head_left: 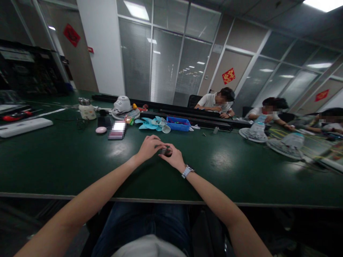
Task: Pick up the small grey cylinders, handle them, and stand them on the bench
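Just above the green table, both hands meet around a small grey metal cylinder [163,151], which the fingers partly cover. My left hand [150,147] comes from the left, its thumb and fingertips closed at the cylinder's top. With curled fingers and thumb, my right hand [173,156] grips it from the right side. A watch with a light strap [188,171] is on the right wrist. The cylinder's exact kind is too small to make out.
Beyond the hands lie blue fan blades [151,123], a blue bin [178,124] of small parts, a phone [117,130] and a pink oval object [101,130]. White fan parts [123,107] stand at back left, more [254,132] at right. Several people sit across the table [80,167].
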`<state>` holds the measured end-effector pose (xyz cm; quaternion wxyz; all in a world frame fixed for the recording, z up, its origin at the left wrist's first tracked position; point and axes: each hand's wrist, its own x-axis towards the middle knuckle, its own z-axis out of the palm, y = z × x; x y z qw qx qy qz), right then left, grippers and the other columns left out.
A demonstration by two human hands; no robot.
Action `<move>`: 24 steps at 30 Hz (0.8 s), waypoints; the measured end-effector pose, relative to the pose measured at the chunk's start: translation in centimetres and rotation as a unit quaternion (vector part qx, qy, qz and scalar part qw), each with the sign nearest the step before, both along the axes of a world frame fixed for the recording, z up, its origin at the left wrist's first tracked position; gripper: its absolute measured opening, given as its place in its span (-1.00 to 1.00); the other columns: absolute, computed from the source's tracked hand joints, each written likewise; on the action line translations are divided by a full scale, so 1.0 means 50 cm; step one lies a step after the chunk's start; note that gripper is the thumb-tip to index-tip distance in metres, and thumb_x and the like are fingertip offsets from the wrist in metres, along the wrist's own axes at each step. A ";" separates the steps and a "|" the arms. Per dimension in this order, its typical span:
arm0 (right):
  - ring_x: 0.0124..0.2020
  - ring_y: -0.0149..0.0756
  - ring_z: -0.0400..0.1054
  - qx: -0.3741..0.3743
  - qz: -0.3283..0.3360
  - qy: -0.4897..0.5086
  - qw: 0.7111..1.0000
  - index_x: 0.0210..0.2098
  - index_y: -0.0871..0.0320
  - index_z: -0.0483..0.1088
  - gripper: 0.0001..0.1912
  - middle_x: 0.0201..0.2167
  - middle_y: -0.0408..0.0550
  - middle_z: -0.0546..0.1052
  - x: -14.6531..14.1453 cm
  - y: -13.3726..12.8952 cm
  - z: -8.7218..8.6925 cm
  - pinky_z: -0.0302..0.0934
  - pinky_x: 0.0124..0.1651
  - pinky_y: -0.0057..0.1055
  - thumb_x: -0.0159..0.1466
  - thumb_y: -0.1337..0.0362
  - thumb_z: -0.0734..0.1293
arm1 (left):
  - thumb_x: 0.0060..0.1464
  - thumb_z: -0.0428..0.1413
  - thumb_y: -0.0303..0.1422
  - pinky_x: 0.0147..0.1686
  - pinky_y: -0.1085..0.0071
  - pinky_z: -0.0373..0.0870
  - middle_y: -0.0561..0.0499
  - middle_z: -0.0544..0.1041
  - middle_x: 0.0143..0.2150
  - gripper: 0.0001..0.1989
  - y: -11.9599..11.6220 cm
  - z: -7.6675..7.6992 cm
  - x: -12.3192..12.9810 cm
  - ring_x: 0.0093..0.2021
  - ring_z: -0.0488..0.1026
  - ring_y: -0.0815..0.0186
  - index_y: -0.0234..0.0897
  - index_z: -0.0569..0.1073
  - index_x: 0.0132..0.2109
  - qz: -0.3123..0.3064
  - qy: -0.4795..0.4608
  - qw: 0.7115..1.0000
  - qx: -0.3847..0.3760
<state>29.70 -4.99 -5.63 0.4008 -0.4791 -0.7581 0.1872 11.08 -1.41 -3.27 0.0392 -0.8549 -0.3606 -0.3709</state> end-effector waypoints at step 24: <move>-0.26 -0.27 0.54 -0.015 -0.002 0.000 1.000 0.12 0.02 0.28 -0.35 -0.19 -0.11 0.60 -0.001 -0.003 0.005 0.40 -0.14 -0.30 0.10 0.04 0.50 | 0.20 0.06 -0.44 -0.03 0.21 0.28 -0.05 0.59 -0.10 -0.90 0.008 0.024 0.008 -0.08 0.50 0.17 -0.25 0.48 -0.19 0.024 -0.044 0.998 0.030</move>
